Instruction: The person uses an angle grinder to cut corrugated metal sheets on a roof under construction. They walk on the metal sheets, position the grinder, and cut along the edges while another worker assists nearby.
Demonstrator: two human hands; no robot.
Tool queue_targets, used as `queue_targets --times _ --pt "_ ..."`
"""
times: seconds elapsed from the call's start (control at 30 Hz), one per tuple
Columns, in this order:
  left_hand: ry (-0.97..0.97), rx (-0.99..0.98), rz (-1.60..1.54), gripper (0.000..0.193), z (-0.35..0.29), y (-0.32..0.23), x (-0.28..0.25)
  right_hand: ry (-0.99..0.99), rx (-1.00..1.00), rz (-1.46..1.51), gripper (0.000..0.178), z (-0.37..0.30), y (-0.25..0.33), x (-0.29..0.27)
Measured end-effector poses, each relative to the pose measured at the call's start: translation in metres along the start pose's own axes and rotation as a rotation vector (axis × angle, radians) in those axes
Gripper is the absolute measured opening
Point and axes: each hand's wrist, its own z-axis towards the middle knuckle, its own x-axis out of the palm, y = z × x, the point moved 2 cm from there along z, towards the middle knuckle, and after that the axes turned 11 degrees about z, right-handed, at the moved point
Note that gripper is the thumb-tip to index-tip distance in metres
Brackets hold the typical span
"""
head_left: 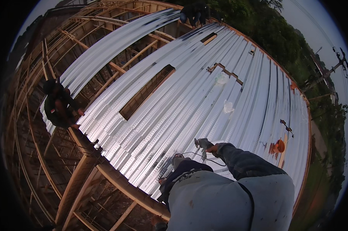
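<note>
My grey-clothed body [228,200] fills the bottom centre. From its right side a blue denim-covered limb [255,161] stretches over the silver metal roofing sheets [189,111]. It ends in bare skin against a small grey object [203,143]; I cannot make out whether this is my right hand on a tool or a foot. A thin wire [216,161] loops beside it. Dark blue cloth [185,171] lies to the left, with a small patch of skin [162,180] near the sheets' edge, perhaps my left hand. No fingers show clearly on either side.
A person [60,104] crouches at the left edge of the sheets; another person [195,13] is at the far end. A long opening [147,92] cuts through the roofing. Open wooden framing [81,188] drops away at left. An orange container [278,146] sits at right.
</note>
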Motion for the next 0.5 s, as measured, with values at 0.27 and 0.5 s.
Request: queue_targets --times 0.27,0.5 --pt "-0.032 0.032 0.103 0.015 -0.014 -0.017 -0.013 0.315 -0.270 0.569 0.041 0.003 0.054 0.067" --pt "0.070 0.102 0.144 0.012 -0.007 -0.072 0.013 0.859 -0.537 0.921 0.045 -0.038 0.157 0.127"
